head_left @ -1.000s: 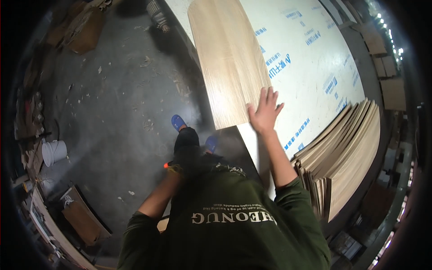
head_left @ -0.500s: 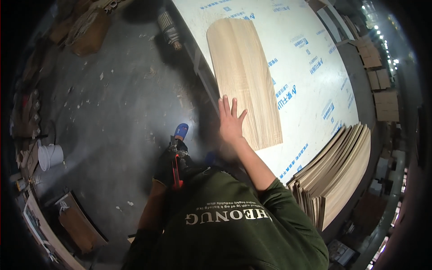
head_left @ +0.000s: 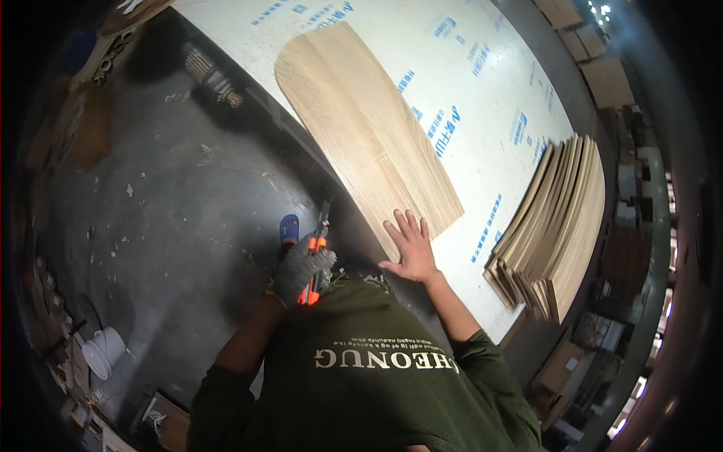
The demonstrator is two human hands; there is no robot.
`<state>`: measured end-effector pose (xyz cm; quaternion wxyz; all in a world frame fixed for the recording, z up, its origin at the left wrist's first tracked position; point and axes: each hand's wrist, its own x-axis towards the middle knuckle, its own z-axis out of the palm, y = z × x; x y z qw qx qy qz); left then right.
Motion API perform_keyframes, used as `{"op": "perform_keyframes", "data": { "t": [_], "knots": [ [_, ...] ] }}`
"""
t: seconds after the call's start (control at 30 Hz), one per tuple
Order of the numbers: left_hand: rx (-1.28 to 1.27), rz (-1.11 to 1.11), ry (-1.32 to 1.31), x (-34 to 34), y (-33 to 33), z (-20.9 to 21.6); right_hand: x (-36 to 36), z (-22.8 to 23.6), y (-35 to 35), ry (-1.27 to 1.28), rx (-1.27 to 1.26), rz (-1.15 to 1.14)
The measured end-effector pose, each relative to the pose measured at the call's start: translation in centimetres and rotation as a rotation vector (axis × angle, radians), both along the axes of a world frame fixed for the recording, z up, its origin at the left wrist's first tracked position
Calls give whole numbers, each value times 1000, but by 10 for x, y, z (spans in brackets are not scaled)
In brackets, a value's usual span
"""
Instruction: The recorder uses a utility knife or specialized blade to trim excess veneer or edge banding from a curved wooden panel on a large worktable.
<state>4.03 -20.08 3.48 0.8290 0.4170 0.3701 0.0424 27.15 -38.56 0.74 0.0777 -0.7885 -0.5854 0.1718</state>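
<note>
A wood-grain board with a rounded far end lies flat along the left edge of the white-topped worktable. My bare right hand rests open on the board's near end, its fingers spread. In a grey glove, my left hand is closed around what looks like a utility knife with an orange and black handle. The knife's dark grey blade points up and away from me. It is held in front of my body, left of the board and apart from it.
Several curved wood-grain boards stand on edge in a stack at the table's right. A white bucket sits on the floor at left. A striped bundle is by the table's far-left side. Cartons stand beyond the table.
The whole view has turned, so the table and board appear slanted. My right hand has slid to the board's near end. My gloved left hand has come up into view with the knife.
</note>
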Motion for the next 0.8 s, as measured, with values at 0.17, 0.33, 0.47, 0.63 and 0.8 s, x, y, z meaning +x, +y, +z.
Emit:
{"op": "perform_keyframes", "data": {
  "t": [0.17, 0.33, 0.47, 0.63, 0.8],
  "knots": [
    [-334, 398, -289, 9, 13, -17, 1, -7, 6, -3, 50, 100],
    [100, 146, -85, 16, 1, -47, -10, -9, 37, -69, 110, 168],
    [1180, 112, 299, 36, -43, -42, 29, -25, 63, 49, 180, 154],
    [1159, -164, 472, 48, -94, -2, 114, -31, 62, -181, 218, -274],
    [1158, -534, 691, 61, -114, 0, 124, -33, 71, -158, 209, -314]
  ]
}}
